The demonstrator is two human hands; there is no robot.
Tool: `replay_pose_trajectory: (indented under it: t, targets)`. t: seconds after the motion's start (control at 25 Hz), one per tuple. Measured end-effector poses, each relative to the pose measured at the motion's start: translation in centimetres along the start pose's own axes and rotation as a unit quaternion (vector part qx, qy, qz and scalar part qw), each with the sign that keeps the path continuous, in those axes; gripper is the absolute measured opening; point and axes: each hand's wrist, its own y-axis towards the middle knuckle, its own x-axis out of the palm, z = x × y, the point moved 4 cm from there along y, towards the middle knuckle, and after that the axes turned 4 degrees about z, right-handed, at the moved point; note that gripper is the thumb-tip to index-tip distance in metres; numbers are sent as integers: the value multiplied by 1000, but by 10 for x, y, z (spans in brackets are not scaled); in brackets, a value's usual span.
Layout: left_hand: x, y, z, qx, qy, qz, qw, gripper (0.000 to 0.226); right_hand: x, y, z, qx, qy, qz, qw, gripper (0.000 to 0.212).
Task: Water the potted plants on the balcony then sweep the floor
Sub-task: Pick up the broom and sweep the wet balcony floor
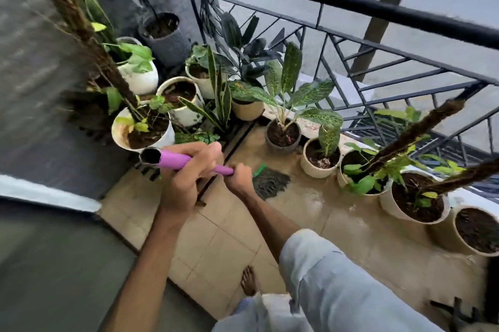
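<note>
Both hands hold a broom by its purple handle [178, 161]: the left hand [189, 169] wraps the upper end, the right hand [239, 179] the shaft lower down, each grip closed around it. The dark broom head [270, 183] rests on the wet, tiled balcony floor [221, 245], beside a green fitting. The soil in the pots looks dark and damp, so the sweeping step appears to be in hand. The next stroke likely calls for drawing the head across the tiles without clipping the potted plants [283, 126] lining the black railing [351, 5]. A bare foot [249, 280] stands on the tiles nearby.
</note>
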Motion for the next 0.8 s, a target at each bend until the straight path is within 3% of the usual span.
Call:
replay_pose_trajectory:
  t: [0.2, 0.32, 0.44, 0.64, 0.8]
  targets:
    - [-32, -10, 6, 42, 33, -54, 997, 42, 25, -11, -21, -10, 23, 4, 1000, 29]
    - [-23, -7, -8, 9, 41, -102, 994, 40, 32, -14, -1, 19, 13, -12, 1000, 30]
    - [-21, -14, -26, -35, 10, -84, 996, 39, 32, -37, 29, 40, -2, -23, 999, 32]
    - [75, -65, -76, -122, -73, -173, 975, 39, -33, -104, 168, 132, -32, 20, 991, 34]
    - [151, -111, -111, -208, -99, -202, 952, 39, -69, -177, 263, 219, -26, 47, 974, 33]
